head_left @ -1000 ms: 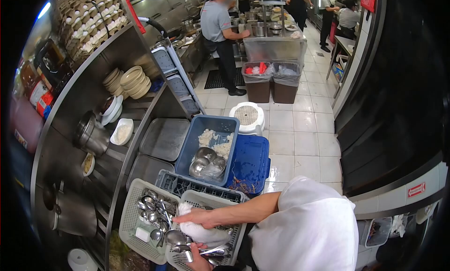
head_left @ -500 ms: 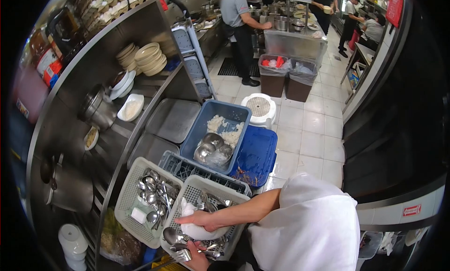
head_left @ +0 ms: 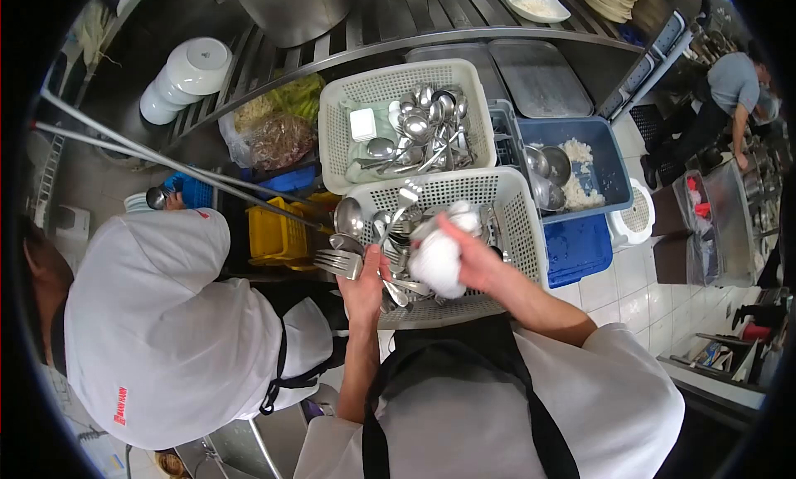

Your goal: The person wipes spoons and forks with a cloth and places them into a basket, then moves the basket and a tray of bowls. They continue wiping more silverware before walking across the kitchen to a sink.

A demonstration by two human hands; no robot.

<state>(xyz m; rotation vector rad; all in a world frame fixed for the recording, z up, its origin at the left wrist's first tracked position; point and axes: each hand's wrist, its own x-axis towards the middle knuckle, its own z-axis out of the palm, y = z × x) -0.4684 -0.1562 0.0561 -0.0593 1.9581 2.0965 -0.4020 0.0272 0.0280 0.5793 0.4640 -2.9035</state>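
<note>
My left hand [head_left: 361,288] is closed around a bunch of cutlery that fans out past the fingers. A fork [head_left: 337,263] and a large spoon [head_left: 349,217] stick out of it to the left, and another fork [head_left: 407,196] points up and away. In my right hand [head_left: 474,254] is a bunched white cloth [head_left: 437,265], slightly blurred, just right of the cutlery. Both hands are over the near perforated basket [head_left: 527,222], where more forks and spoons lie. Directly behind it, a second basket [head_left: 332,123] contains many spoons [head_left: 418,128] and a small white block [head_left: 362,124].
To the right stand a grey-blue tub [head_left: 609,160] with rice and metal bowls, a blue lid [head_left: 579,251] and a white stool [head_left: 637,214]. A co-worker in white [head_left: 166,321] is close on my left, near a yellow crate [head_left: 274,234]. Metal shelving [head_left: 390,44] runs behind.
My view has swung left and down, bringing the co-worker in white into sight. My hands still hold the cutlery and the cloth over the near basket.
</note>
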